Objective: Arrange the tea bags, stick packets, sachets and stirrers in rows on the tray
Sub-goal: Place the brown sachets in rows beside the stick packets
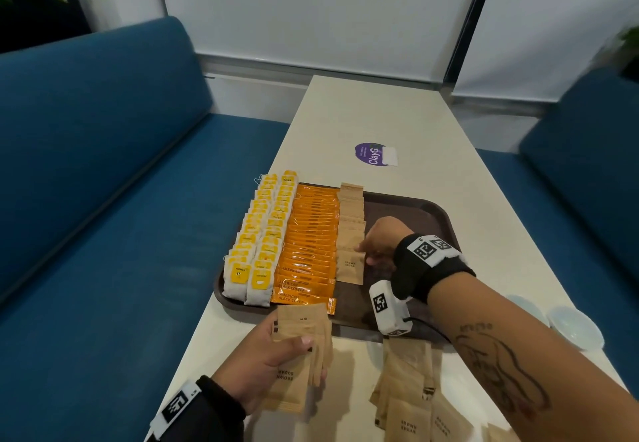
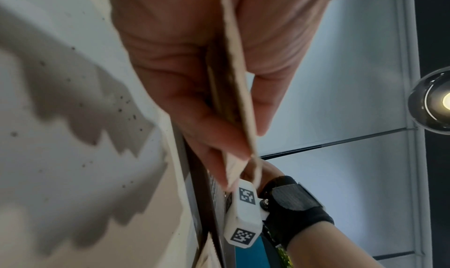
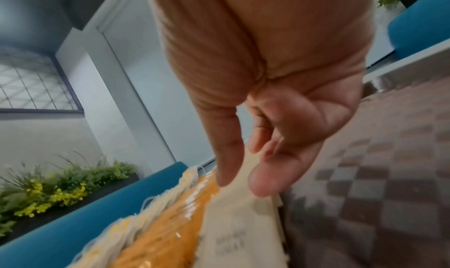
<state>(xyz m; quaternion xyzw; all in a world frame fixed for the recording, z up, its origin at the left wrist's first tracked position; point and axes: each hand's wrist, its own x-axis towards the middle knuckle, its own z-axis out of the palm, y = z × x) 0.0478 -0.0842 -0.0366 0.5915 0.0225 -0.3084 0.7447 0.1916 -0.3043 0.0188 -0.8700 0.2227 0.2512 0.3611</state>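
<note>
A long pale table (image 1: pixel 397 113) is flanked on both long sides by blue benches (image 1: pixel 103 165). White blinds (image 1: pixel 311 9) are drawn over the windows beyond its far end. Green plants (image 3: pixel 60 183) with yellow flowers are set behind a bench, and a lit round lamp (image 2: pixel 436 101) is seen overhead.
</note>
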